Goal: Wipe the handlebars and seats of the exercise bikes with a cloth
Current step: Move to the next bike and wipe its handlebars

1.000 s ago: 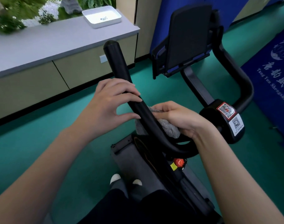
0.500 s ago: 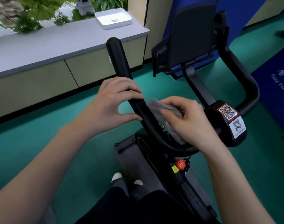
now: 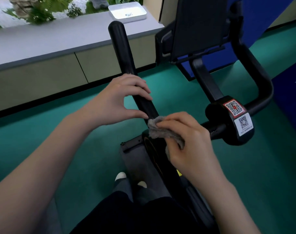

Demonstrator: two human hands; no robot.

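**Right grip (image 3: pixel 186 142) holds the grey cloth (image 3: pixel 160 132)**

It bunches the cloth against the black handlebar (image 3: pixel 123 51), low near the bend. Left grip (image 3: pixel 115 102) curls round the bar just above. To wipe well, wrap the cloth all round and slide it up to the tip. Lift the left grip so no spot is missed.

We count one bike (image 3: pixel 226 132) with two bars, the left bar (image 3: pixel 122 51) and the right bar (image 3: pixel 255 73). We count one cloth (image 3: pixel 160 132). There are two hands, the left hand (image 3: pixel 113 102) and the right hand (image 3: pixel 189 142). We see two QR labels, the red label (image 3: pixel 234 107) and the white label (image 3: pixel 243 123), and one tray (image 3: pixel 142 16).
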